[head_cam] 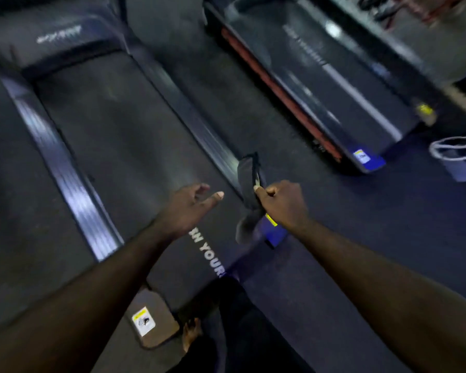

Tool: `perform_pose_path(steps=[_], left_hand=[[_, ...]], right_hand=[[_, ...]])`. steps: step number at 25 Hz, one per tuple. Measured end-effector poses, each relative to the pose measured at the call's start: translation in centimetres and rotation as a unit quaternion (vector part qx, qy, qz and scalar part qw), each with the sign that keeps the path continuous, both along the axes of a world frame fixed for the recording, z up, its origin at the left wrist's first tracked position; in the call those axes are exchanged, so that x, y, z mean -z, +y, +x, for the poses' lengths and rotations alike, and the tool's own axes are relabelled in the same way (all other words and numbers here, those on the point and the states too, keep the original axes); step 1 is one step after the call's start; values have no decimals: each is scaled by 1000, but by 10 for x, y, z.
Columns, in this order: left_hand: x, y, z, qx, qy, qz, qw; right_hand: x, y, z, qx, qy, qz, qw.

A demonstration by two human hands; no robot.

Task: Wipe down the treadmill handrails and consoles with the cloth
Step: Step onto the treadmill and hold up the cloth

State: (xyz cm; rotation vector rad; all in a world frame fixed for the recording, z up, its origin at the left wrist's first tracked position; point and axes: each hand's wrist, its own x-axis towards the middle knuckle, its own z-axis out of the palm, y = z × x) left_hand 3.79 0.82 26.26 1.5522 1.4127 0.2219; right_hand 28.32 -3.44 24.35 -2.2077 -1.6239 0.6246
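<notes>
Dark rubber gym floor held a black grey-belted treadmill at 10 o'clock and a second treadmill at 1. Right hand pinched limp dark grey cloth, hanging at centre. Left hand was empty, fingers spread. Handrails, consoles unseen; wiping likely all ahead.

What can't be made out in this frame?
Head view:
Handrails and consoles: out of frame, past the top edge.
Hood logo: smeared by motion blur.
Belt lettering: its start hidden by the left hand and wrist.
Cloth in the right hand: dark, blurred, folds unclear.
White bag: cut by the right edge.
</notes>
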Motion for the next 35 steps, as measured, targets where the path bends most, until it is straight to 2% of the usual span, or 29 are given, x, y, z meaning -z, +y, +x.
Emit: perform_pose_path(steps=[3,6,8,11,14,16,19,23,25,27,28,32,34,35], left_hand=[[-72,-7,44,62,-34,110,991],[-135,-16,105,112,-80,213,967],[-176,-33,155,187,-97,266,941],[-205,-63,233,316,-61,296,899],[-211,-87,306,368,-21,289,884],[-216,-99,364,362,-57,293,883],[-239,-114,443,361,-106,279,884],[-263,-90,513,309,-35,321,895],[-267,-61,538,251,45,410,876],[-264,-30,565,182,175,501,828],[-263,-16,583,151,204,520,815],[-253,32,674,115,158,515,835],[-240,70,729,106,150,517,836],[-234,90,754,104,141,499,849]], right_hand=[[-94,-54,47,15,-65,52,996],[-175,-101,90,-13,-37,68,997],[-224,-134,119,-36,-44,80,995],[-259,-170,175,-41,-51,132,989],[-269,-199,244,-37,-37,169,984],[-260,-222,304,-7,-19,191,981],[-228,-254,399,112,43,206,971],[-185,-271,514,134,-27,160,978],[-183,-263,560,132,-27,175,975],[-192,-238,591,68,-24,205,976],[-200,-220,603,25,-25,209,977],[-228,-134,644,-119,-8,189,975],[-238,-77,673,-166,10,165,972],[-245,-49,687,-184,21,141,973]])
